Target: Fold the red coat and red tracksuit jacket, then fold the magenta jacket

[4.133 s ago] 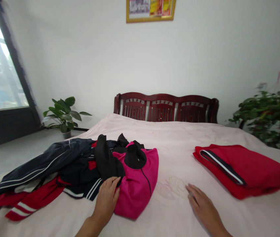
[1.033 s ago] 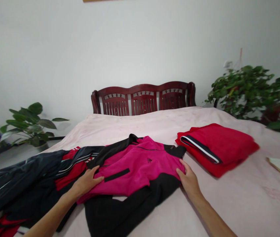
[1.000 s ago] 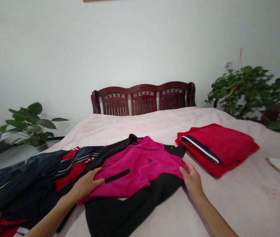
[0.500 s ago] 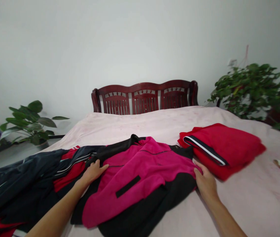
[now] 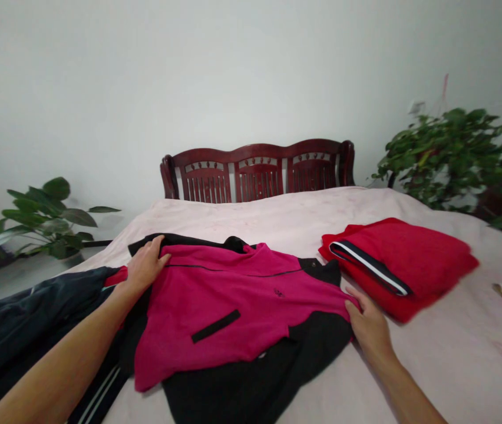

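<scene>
Jacket [image 5: 228,294] lies between dark clothes [image 5: 48,303] and folded red garments [image 5: 423,259].

I see wooden backrest [image 5: 258,178] beyond the grip, potted plant [image 5: 51,225] beyond-left, bushy plant [image 5: 449,154] and wall socket [image 5: 416,108] beyond-right.

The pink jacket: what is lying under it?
Around the jacket, the pale sheet shows beyond its far and right edges. Dark clothes lie at its left end; whether they reach underneath cannot be seen. Whatever its middle covers is hidden.
</scene>
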`<state>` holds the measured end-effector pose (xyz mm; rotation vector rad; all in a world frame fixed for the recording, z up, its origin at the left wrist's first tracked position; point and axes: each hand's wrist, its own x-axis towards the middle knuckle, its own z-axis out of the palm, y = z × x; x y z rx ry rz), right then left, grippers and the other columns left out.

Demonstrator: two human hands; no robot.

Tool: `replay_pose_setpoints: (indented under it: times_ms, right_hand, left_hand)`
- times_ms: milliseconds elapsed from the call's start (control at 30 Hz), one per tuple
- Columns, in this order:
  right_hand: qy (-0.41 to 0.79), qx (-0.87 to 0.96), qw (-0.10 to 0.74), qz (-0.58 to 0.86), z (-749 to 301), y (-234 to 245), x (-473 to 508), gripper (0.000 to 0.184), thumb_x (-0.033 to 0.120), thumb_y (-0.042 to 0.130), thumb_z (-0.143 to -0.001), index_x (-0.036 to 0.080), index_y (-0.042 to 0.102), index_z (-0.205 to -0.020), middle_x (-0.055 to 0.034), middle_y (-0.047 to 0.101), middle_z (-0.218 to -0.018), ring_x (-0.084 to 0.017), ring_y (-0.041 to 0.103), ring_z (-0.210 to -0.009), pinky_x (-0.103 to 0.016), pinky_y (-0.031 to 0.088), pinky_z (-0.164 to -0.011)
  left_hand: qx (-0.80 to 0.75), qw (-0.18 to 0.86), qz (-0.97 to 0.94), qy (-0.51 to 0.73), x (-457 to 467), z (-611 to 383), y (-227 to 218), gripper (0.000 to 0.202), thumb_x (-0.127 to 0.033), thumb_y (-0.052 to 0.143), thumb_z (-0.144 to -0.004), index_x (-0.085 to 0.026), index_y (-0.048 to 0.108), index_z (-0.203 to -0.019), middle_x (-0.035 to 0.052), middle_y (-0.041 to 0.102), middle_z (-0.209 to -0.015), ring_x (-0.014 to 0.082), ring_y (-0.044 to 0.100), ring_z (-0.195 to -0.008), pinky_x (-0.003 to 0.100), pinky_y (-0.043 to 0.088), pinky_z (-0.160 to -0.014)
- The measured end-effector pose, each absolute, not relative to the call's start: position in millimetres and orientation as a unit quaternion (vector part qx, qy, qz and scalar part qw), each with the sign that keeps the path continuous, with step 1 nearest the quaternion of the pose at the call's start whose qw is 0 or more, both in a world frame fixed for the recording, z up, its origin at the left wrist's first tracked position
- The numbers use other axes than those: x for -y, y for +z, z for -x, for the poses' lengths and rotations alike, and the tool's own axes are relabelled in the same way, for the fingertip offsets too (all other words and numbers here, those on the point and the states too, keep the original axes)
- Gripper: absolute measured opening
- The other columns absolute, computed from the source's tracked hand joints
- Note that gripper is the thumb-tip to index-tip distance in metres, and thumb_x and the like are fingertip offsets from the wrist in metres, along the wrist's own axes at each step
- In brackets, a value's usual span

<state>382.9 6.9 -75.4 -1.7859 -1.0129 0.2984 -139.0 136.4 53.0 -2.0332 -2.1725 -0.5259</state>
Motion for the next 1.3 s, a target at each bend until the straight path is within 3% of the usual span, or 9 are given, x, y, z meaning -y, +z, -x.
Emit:
replay_pose_setpoints:
  times_ms: [133,267,400,633,833,933,1033,1200,1300]
  right_hand:
    - [0.12,0.433,0.474,0.757,-382,-73,-6,0.049,0.04,0.048,-0.078,0.022,0.067,-0.119,-0.0079,0.069,-0.119,-0.028,0.062,-0.109,-0.04,0.045,-0.096]
    - [0.117,0.438,0.454,0.767,-383,-74,-5,0.049,0.04,0.047,-0.08,0.023,0.065,-0.122,-0.0077,0.069,-0.12,-0.028,0.062,-0.109,-0.039,0.046,-0.093]
    - [0.11,0.447,0.449,0.766,-386,-77,-6,0.049,0.039,0.047,-0.08,0.023,0.065,-0.123,-0.0071,0.068,-0.122,-0.027,0.062,-0.109,-0.039,0.045,-0.094]
    - [0.108,0.444,0.446,0.77,-386,-78,-8,0.051,0.039,0.047,-0.078,0.021,0.064,-0.123,-0.0091,0.067,-0.124,-0.03,0.062,-0.109,-0.042,0.045,-0.095]
    - [0.11,0.446,0.438,0.773,-383,-74,-6,0.051,0.037,0.047,-0.078,0.021,0.064,-0.124,-0.0094,0.066,-0.125,-0.029,0.061,-0.112,-0.042,0.045,-0.096]
    - [0.104,0.45,0.442,0.769,-383,-75,-7,0.049,0.037,0.047,-0.08,0.023,0.064,-0.124,-0.0082,0.066,-0.126,-0.028,0.061,-0.111,-0.041,0.045,-0.095]
    - [0.103,0.448,0.45,0.766,-383,-77,-6,0.049,0.038,0.047,-0.08,0.023,0.064,-0.124,-0.0079,0.065,-0.126,-0.029,0.061,-0.111,-0.042,0.045,-0.095]
    - [0.109,0.454,0.465,0.752,-381,-75,-4,0.048,0.037,0.047,-0.08,0.022,0.065,-0.122,-0.0074,0.068,-0.121,-0.027,0.062,-0.108,-0.041,0.045,-0.095]
    - [0.108,0.457,0.473,0.745,-382,-76,-5,0.046,0.036,0.048,-0.079,0.022,0.067,-0.119,-0.0071,0.069,-0.118,-0.027,0.063,-0.106,-0.04,0.046,-0.095]
  left_hand:
    - [0.726,0.059,0.679,-0.091,-131,145,44,0.067,-0.047,0.05,-0.085,-0.011,0.045,-0.141,0.0256,0.046,-0.142,0.0422,0.051,-0.126,0.054,0.041,-0.101]
    - [0.65,0.034,0.756,-0.067,-85,132,-17,0.058,-0.047,0.05,-0.088,-0.021,0.051,-0.14,0.0126,0.048,-0.148,0.0279,0.039,-0.14,0.039,0.03,-0.115]
    - [0.55,-0.01,0.832,-0.072,-39,134,-72,0.051,-0.042,0.042,-0.094,-0.029,0.048,-0.143,0.0071,0.049,-0.149,0.0262,0.036,-0.143,0.047,0.028,-0.116]
    - [0.547,-0.137,0.804,-0.186,1,155,-66,0.045,-0.042,0.038,-0.096,-0.032,0.056,-0.136,0.001,0.053,-0.146,0.0224,0.042,-0.139,0.044,0.031,-0.117]
    - [0.498,-0.023,0.827,-0.259,75,134,-63,0.041,-0.04,0.058,-0.088,-0.043,0.06,-0.129,0.0031,0.065,-0.13,0.0266,0.059,-0.121,0.043,0.048,-0.105]
    - [0.409,-0.005,0.887,-0.214,98,111,-73,0.06,-0.038,0.069,-0.081,-0.047,0.051,-0.137,0.0048,0.069,-0.122,0.0266,0.066,-0.108,0.037,0.055,-0.093]
    - [0.422,0.017,0.883,-0.204,101,86,-84,0.076,-0.035,0.074,-0.073,-0.042,0.044,-0.143,0.0093,0.067,-0.125,0.0312,0.067,-0.104,0.042,0.058,-0.086]
    - [0.433,-0.018,0.874,-0.222,96,66,-85,0.036,-0.022,0.064,-0.076,-0.037,0.065,-0.109,0.0047,0.071,-0.116,0.0302,0.064,-0.109,0.046,0.053,-0.094]
    - [0.447,-0.115,0.855,-0.237,97,63,-66,0.021,-0.026,0.054,-0.084,-0.033,0.066,-0.099,0.0031,0.074,-0.096,0.0249,0.069,-0.094,0.038,0.055,-0.087]
